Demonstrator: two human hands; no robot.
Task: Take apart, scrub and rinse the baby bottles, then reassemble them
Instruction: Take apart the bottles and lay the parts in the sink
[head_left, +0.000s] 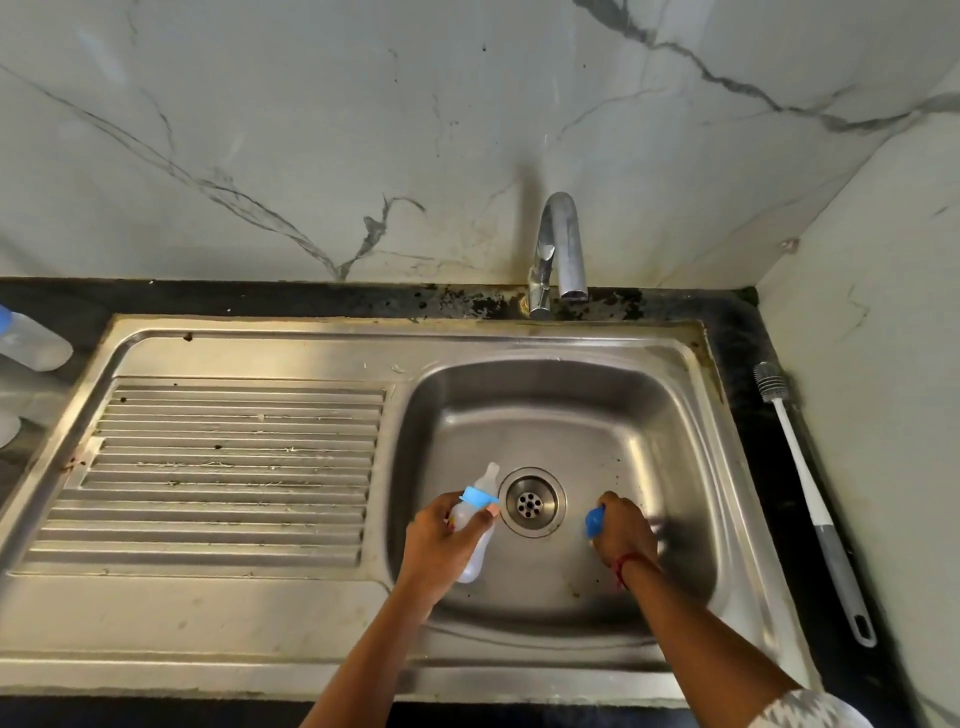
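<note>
At the left edge of the counter (748, 332) a second bottle (31, 343) lies on its side, cut off by the frame, so we cannot tell if it is whole. Over the sink (675, 415), just left of the drain (530, 501), our left hand (441, 540) wraps the baby bottle (475, 551), blue collar (479, 499) and teat (488, 478) still on, likely so drips fall into the basin. Right of the drain, our right hand (623, 530) clenches a blue cap (595, 522), mostly hidden by fingers. The brush (810, 499) waits along the counter's right edge.
</note>
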